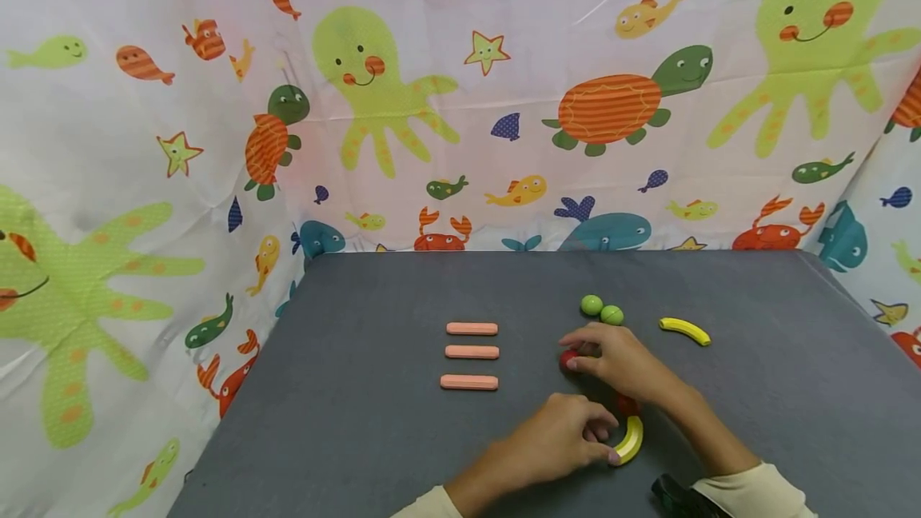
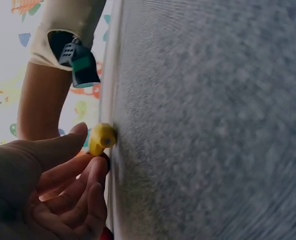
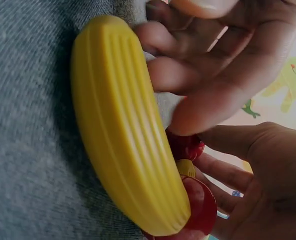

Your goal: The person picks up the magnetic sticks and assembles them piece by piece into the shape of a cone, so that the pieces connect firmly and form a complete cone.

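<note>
My left hand [image 1: 557, 436] is beside a yellow toy banana [image 1: 629, 442], its thumb near the banana's front end and its fingers loosely bent. In the right wrist view the banana [image 3: 127, 130] lies on the cloth, with the left fingers [image 3: 203, 107] just behind it. A shiny red ball [image 3: 200, 207] touches the banana's far end. My right hand [image 1: 622, 362] has thumb and index finger around another red ball [image 1: 568, 360]. A small yellow piece [image 3: 186, 167] shows between the red balls, mostly hidden under that hand.
Three pink sticks [image 1: 471, 352] lie in a column left of the hands. Two green balls [image 1: 601, 310] sit behind the right hand, and another yellow banana [image 1: 685, 331] lies to the right. The grey table [image 1: 360, 438] ends at a sea-animal curtain [image 1: 489, 206].
</note>
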